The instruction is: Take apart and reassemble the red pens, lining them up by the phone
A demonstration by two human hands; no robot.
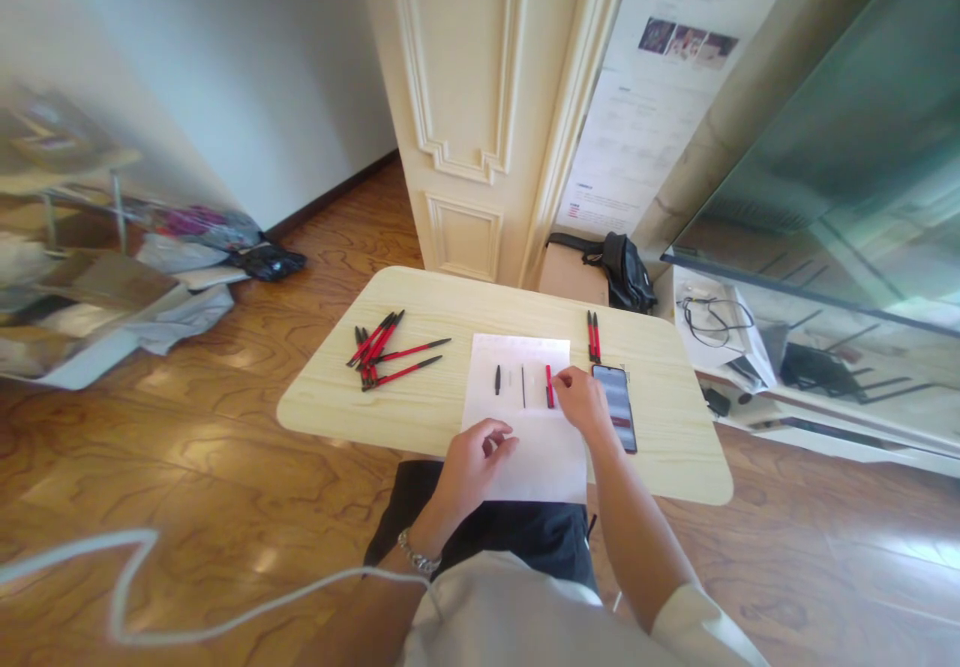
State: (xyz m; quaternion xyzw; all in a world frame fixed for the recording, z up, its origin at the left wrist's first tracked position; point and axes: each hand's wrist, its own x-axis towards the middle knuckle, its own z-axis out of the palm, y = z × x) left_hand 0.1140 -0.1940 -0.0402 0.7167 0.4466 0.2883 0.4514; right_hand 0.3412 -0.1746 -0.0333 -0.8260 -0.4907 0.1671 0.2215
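Pinching the red barrel (549, 385) on the paper (547, 467), the right hand (581, 402) had its grip clamped; lifting it level seemed wisest. The left hand (472, 462) lay curled, its grip unreadable.

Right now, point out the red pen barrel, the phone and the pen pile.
red pen barrel (549, 387): head view, mid barrel.
phone (619, 407): head view, upper screen.
pen pile (377, 347): head view, where pens cross.

Pale wooden table (420, 417), paper sheet (536, 462), pens (386, 347), phone (619, 402)
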